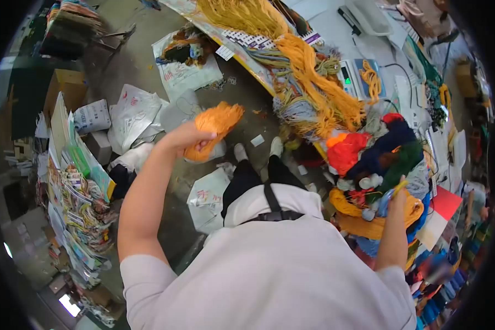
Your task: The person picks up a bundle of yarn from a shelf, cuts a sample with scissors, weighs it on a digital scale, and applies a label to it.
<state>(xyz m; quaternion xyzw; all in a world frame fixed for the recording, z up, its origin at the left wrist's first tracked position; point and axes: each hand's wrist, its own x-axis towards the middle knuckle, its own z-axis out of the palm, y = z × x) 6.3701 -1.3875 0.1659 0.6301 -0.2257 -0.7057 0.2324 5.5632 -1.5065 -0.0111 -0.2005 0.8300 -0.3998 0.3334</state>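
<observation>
— Firstly, left hand?
— Raised out over the floor, fingers curled tight around an orange skein; the skein's loose end fans up and right of the fist.
— Right hand?
— Down at the yarn pile on the table, closed on scissors with a yellow-blue handle; the blades cannot be made out.
— Pile contents?
— Red, navy, green, grey and amber bundles, heaped near the table edge.
— Further along the table?
— Long orange hanks trailing over the edge, and a scale carrying a small orange bundle.
— Floor?
— Paper bags and sheets scattered beneath the left hand; printed cards stacked at far left.
</observation>
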